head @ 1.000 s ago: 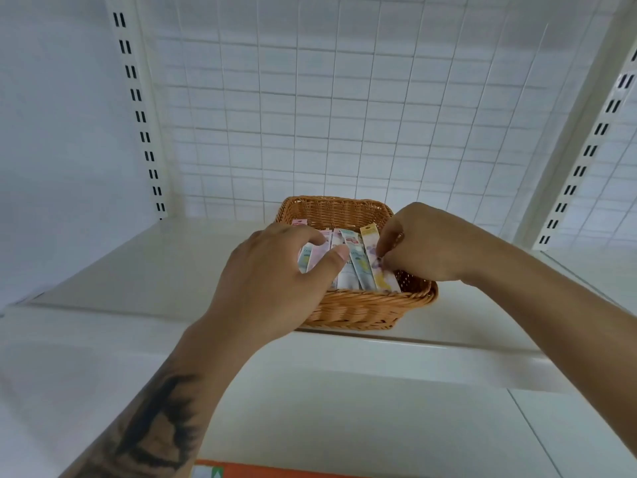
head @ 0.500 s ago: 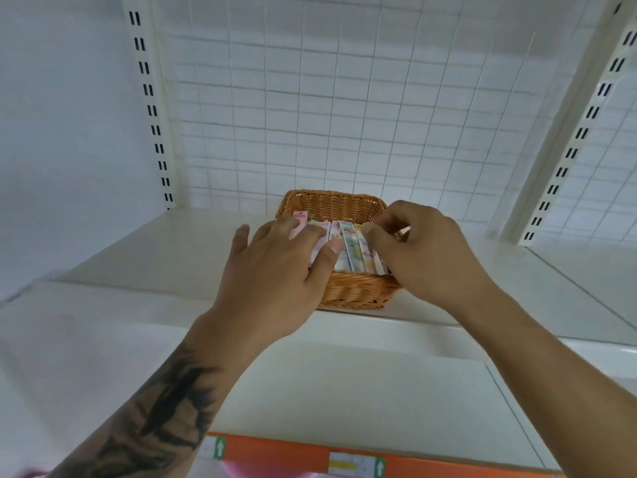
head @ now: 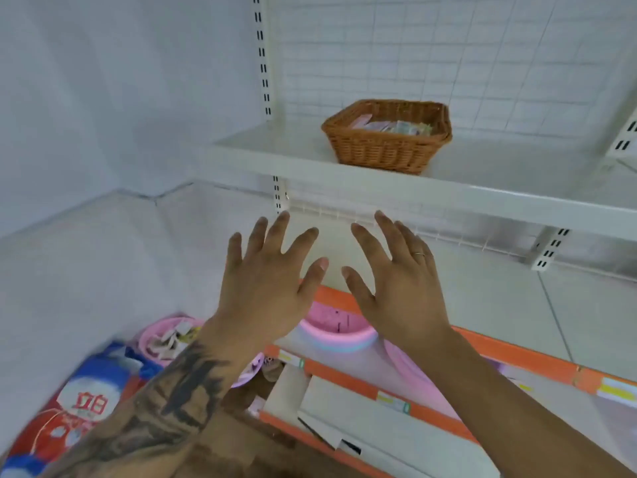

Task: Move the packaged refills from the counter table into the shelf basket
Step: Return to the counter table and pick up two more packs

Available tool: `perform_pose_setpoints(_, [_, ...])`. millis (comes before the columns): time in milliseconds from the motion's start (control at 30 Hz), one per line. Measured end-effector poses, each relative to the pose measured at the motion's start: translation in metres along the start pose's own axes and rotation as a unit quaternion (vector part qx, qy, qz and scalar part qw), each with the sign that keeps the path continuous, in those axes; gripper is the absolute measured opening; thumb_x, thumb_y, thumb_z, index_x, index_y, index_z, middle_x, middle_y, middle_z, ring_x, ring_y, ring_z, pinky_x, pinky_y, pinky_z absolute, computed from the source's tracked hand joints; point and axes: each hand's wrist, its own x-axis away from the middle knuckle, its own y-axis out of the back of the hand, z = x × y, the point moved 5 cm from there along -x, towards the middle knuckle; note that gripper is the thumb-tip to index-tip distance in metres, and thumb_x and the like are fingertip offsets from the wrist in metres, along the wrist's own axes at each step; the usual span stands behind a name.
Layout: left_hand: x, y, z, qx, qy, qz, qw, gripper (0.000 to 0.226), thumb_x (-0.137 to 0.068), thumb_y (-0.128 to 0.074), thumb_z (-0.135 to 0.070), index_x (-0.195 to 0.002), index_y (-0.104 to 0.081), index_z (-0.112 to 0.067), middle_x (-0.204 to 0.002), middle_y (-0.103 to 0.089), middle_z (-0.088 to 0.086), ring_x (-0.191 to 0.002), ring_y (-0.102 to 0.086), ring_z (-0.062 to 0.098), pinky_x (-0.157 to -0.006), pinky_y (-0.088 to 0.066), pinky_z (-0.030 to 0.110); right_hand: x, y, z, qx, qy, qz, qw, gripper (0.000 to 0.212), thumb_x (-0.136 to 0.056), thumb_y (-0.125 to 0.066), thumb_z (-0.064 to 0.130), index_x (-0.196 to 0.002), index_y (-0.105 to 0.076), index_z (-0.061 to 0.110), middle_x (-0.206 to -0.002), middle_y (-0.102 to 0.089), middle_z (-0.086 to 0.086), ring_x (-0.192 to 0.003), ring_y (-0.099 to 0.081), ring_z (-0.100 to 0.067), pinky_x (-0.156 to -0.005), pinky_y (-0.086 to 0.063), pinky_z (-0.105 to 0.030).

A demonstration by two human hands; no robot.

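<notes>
- Packaged refills [head: 396,126] are lying inside the wicker shelf basket [head: 386,146], upper middle of the frame, on the white shelf [head: 275,150].
- Judging by look, they are handling as light, thin, slippery packets, best pinched by the long edges.
- Left hand [head: 265,288] and right hand [head: 396,288] are hovering mid-frame below the shelf, fingers spread, holding nothing.
- Pink tubs [head: 336,331] are sitting lower down; the left one is holding small blurred items.
</notes>
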Motion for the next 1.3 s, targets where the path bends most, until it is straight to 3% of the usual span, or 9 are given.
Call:
perform_pose_setpoints(67, [0.044, -0.014, 0.013, -0.019, 0.041, 0.039, 0.998, 0.063, -0.099, -0.02, -0.064, -0.154, -0.039, -0.039, -0.169, -0.025, 0.008, -0.154, -0.025, 0.037, -0.12, -0.021, 0.064, 0.029, -0.015, 0.017, -0.017, 0.015, 0.043, 0.999, 0.059, -0.098, -0.047, 0.053, -0.149, -0.051, 0.023, -0.159, -0.043, -0.016, -0.139, -0.046, -0.046, -0.112, -0.04, -0.06])
perform_pose_setpoints(233, [0.137, -0.012, 0.051, -0.046, 0.134, 0.091, 0.986, 0.079, -0.09, -0.001, -0.069, -0.158, -0.03, -0.042, -0.172, -0.015, 0.006, -0.157, -0.015, 0.036, -0.123, -0.012, 0.062, 0.073, -0.043, 0.076, -0.075, 0.062, 0.125, 0.987, 0.058, -0.098, -0.048, 0.055, -0.147, -0.053, 0.025, -0.156, -0.046, -0.014, -0.134, -0.051, -0.043, -0.109, -0.044, -0.055])
perform_pose_setpoints(400, [0.211, 0.005, 0.105, -0.077, 0.216, 0.115, 0.966, 0.066, -0.097, -0.016, -0.069, -0.156, -0.03, -0.043, -0.171, -0.017, 0.004, -0.157, -0.015, 0.034, -0.122, -0.014, 0.063, 0.098, -0.056, 0.153, -0.137, 0.098, 0.167, 0.971, 0.06, -0.096, -0.048, 0.053, -0.15, -0.049, 0.027, -0.158, -0.044, -0.014, -0.136, -0.051, -0.041, -0.111, -0.043, -0.052])
perform_pose_setpoints(533, [0.262, 0.029, 0.144, -0.089, 0.27, 0.122, 0.951, 0.063, -0.1, -0.019, -0.07, -0.157, -0.03, -0.042, -0.171, -0.017, 0.003, -0.157, -0.016, 0.032, -0.123, -0.013, 0.061, 0.109, -0.054, 0.217, -0.174, 0.127, 0.198, 0.956, 0.065, -0.097, -0.028, 0.063, -0.154, -0.037, 0.033, -0.166, -0.032, -0.007, -0.146, -0.04, -0.036, -0.118, -0.038, -0.05])
perform_pose_setpoints(667, [0.32, 0.062, 0.187, -0.082, 0.316, 0.092, 0.941, 0.083, -0.087, 0.001, -0.073, -0.157, -0.031, -0.043, -0.171, -0.02, 0.002, -0.156, -0.018, 0.031, -0.123, -0.013, 0.06, 0.116, -0.044, 0.289, -0.195, 0.17, 0.216, 0.942, 0.063, -0.102, -0.036, 0.063, -0.159, -0.028, 0.037, -0.171, -0.018, -0.001, -0.155, -0.025, -0.03, -0.123, -0.028, -0.046])
perform_pose_setpoints(800, [0.39, 0.09, 0.244, -0.1, 0.367, 0.098, 0.919, 0.078, -0.089, -0.001, -0.074, -0.159, -0.021, -0.044, -0.172, -0.014, 0.0, -0.158, -0.013, 0.029, -0.125, -0.012, 0.058, 0.129, -0.035, 0.379, -0.206, 0.214, 0.229, 0.927, 0.066, -0.102, -0.04, 0.064, -0.16, -0.023, 0.039, -0.173, -0.01, 0.002, -0.157, -0.018, -0.026, -0.124, -0.022, -0.044])
perform_pose_setpoints(1067, [0.552, 0.118, 0.356, -0.113, 0.432, 0.116, 0.888, 0.078, -0.092, -0.006, -0.072, -0.149, -0.048, -0.04, -0.162, -0.041, 0.005, -0.15, -0.034, 0.034, -0.118, -0.016, 0.067, 0.21, -0.013, 0.55, -0.174, 0.298, 0.176, 0.922, 0.059, -0.091, -0.068, 0.054, -0.142, -0.051, 0.029, -0.155, -0.049, -0.01, -0.134, -0.055, -0.035, -0.105, -0.05, -0.054])
perform_pose_setpoints(1167, [0.604, 0.119, 0.382, -0.096, 0.44, 0.107, 0.886, 0.082, -0.089, -0.002, -0.073, -0.148, -0.049, -0.04, -0.161, -0.043, 0.005, -0.15, -0.036, 0.034, -0.118, -0.015, 0.068, 0.24, -0.011, 0.601, -0.175, 0.312, 0.187, 0.915, 0.053, -0.096, -0.052, 0.055, -0.14, -0.056, 0.026, -0.153, -0.052, -0.011, -0.132, -0.057, -0.036, -0.105, -0.049, -0.054])
perform_pose_setpoints(1300, [0.664, 0.118, 0.413, -0.072, 0.472, 0.133, 0.868, 0.079, -0.09, 0.002, -0.074, -0.156, -0.03, -0.043, -0.17, -0.024, 0.0, -0.157, -0.017, 0.029, -0.122, -0.004, 0.064, 0.28, -0.022, 0.665, -0.158, 0.351, 0.224, 0.895, 0.06, -0.096, -0.039, 0.058, -0.139, -0.061, 0.023, -0.151, -0.053, -0.015, -0.131, -0.057, -0.038, -0.105, -0.049, -0.054])
